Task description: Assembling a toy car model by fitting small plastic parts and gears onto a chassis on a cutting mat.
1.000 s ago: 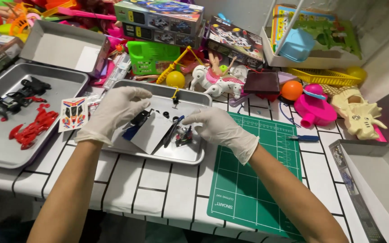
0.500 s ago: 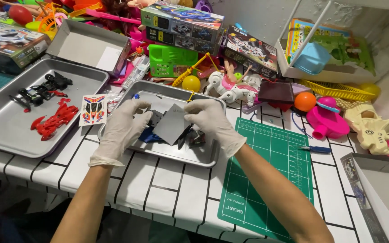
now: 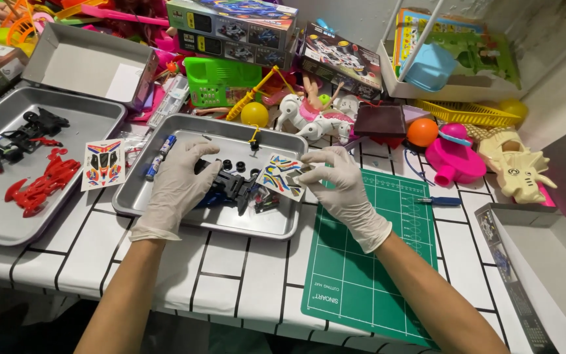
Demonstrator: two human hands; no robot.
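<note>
White latex gloves cover both hands. The left hand (image 3: 178, 187) presses down on a dark toy car chassis (image 3: 230, 189) inside the middle metal tray (image 3: 165, 147); its grip is curled over the chassis's left end, holding it steady. The right hand (image 3: 342, 190) pinches a multicoloured sticker sheet (image 3: 280, 176) by its right edge, grip clenched on the sheet between thumb and fingertips, and holds it just above the tray at the chassis's 2 o'clock.

State of the work, judged from the layout:
- The chassis appears partly built: dark frame with blue parts, and small black wheels (image 3: 236, 166) lie loose in the tray at its 12 o'clock. Wheels not yet all fitted, as far as can be seen.
- A blue marker-like pen (image 3: 160, 156) lies along the tray's left side, at 9 o'clock of the left hand.
- A second sticker sheet (image 3: 103, 162) rests on the table between the two trays, untouched.
- In the left tray (image 3: 86, 121), a second black chassis (image 3: 21, 134) and a red body shell (image 3: 40, 183) lie apart, unassembled.
- Green cutting mat (image 3: 361, 275) at 5 o'clock of the middle tray carries nothing but the right forearm over it; a small blue screwdriver (image 3: 439, 201) lies at its right edge.

Whether any stickers have been peeled off the held sheet cannot be told. No body shell sits on the held chassis, so decorating and final closing appear to remain.
</note>
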